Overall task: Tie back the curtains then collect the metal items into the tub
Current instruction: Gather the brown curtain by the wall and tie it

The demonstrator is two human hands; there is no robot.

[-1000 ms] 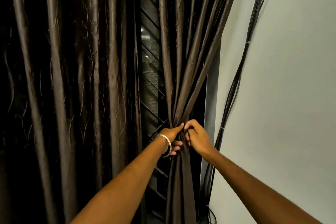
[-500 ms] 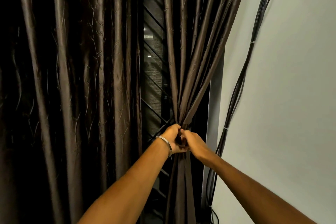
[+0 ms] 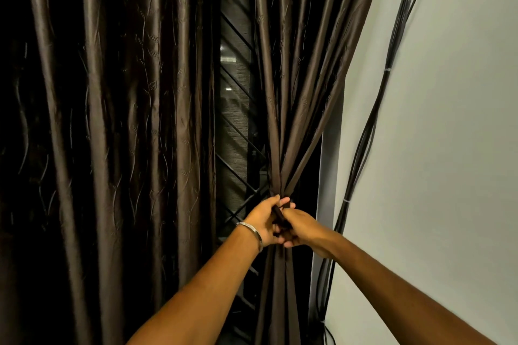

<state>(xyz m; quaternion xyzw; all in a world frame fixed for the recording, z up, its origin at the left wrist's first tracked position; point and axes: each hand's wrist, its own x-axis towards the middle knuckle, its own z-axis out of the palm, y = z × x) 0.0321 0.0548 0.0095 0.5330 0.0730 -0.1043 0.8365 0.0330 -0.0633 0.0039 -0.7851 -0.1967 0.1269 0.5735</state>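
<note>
My left hand and right hand clamp the gathered curtain, tying it back (step 1 of 2); next, cinch the knot.

Left of the gathered curtain I see an open gap; cables crowd its right side.

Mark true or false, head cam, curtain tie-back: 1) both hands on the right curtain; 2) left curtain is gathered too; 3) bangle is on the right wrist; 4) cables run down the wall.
1) True: left hand and right hand meet at the gathered dark brown satin curtain.
2) False: the left dark brown curtain panel hangs loose.
3) False: the silver metal bangle is on the left wrist.
4) True: black cables run down the pale wall.
</note>
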